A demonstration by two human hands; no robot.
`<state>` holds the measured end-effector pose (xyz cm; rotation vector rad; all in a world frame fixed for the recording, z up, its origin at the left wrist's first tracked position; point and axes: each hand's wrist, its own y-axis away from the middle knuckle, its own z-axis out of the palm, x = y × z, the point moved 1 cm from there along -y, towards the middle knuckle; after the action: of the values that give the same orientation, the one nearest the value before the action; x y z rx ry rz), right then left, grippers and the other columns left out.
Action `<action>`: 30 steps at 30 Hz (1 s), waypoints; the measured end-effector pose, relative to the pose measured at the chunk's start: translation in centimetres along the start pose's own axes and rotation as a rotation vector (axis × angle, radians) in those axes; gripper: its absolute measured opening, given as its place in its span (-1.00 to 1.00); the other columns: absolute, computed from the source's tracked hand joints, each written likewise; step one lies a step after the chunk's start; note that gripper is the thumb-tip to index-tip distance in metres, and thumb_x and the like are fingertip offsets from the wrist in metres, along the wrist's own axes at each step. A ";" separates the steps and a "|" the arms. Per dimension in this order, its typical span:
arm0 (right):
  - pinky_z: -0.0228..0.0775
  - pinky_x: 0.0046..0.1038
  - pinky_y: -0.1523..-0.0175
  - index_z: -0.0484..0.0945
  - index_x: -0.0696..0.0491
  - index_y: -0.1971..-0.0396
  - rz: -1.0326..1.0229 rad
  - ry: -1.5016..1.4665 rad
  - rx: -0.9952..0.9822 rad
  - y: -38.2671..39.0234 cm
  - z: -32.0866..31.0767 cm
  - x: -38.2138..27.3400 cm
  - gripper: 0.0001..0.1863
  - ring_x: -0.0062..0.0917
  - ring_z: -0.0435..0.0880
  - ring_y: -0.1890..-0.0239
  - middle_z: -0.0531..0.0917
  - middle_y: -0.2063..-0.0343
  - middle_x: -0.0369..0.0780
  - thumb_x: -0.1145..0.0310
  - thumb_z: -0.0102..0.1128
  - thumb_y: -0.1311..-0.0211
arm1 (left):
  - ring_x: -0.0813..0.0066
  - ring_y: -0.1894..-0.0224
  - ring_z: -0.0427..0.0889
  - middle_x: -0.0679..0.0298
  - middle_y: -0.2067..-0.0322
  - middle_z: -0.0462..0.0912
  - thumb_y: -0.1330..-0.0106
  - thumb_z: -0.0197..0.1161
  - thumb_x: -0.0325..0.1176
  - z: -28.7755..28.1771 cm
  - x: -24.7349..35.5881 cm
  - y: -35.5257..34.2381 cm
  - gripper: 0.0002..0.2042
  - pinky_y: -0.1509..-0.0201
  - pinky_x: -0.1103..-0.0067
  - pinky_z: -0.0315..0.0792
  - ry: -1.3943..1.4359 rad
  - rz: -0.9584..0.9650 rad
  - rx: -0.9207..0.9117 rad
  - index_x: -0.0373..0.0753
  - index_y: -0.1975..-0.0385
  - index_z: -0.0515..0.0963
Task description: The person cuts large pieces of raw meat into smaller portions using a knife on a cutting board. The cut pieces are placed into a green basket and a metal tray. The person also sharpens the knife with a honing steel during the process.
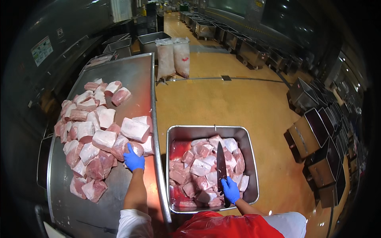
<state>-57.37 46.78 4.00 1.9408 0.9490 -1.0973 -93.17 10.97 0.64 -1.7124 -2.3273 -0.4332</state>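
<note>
Near the right edge of the steel table [131, 71], at the side of the heap [84, 131], I see from my remote seat a pink meat chunk [137, 148] under the left hand [134, 160], perhaps for steadying; whether it grips, I cannot tell. The left forearm [135, 190] reaches forward, almost straight. The right hand [231, 191] is closed round the handle of a knife [221, 164], blade pointing away from the body above meat pieces [200, 167] in the steel bin [253, 174], probably to keep its edge clear of the other hand. The right forearm [246, 207] slants in from below.
</note>
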 end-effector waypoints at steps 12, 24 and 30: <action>0.49 -0.37 0.42 0.51 0.18 0.17 -0.320 -0.033 -0.445 -4.3 12.5 -8.5 -0.69 -0.46 0.70 0.53 0.69 0.55 -0.15 0.19 0.05 -0.56 | 0.27 -0.14 0.58 0.12 -0.12 0.57 -0.35 0.15 -0.32 -3.4 -25.9 25.0 -0.45 -0.21 0.38 0.49 1.921 -0.396 -0.540 -0.28 -0.35 0.34; 0.48 -0.54 0.49 0.44 0.12 0.12 -0.580 -0.151 -1.259 15.5 28.5 -13.5 -0.72 -0.60 0.65 0.52 0.61 0.48 -0.25 0.18 -0.04 -0.63 | -0.08 -0.12 0.62 -0.19 -0.17 0.53 -0.09 0.48 0.03 -26.6 -40.2 60.9 -0.11 -0.22 0.26 0.49 0.408 -0.959 0.643 -0.32 -0.37 0.28; 0.43 -0.57 0.48 0.48 0.10 0.09 -0.695 -0.041 -1.534 30.9 29.0 -13.8 -0.72 -0.64 0.60 0.54 0.58 0.47 -0.29 0.17 -0.02 -0.62 | -0.09 0.14 0.68 -0.12 -0.03 0.59 -0.32 0.37 -0.20 -17.6 -43.2 71.8 -0.36 -0.09 0.16 0.55 -0.080 -0.512 1.219 -0.35 -0.33 0.32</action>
<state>-47.23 4.02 11.65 0.3218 1.7396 -0.3566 -11.71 -13.86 9.69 -0.5552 -2.2003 0.8476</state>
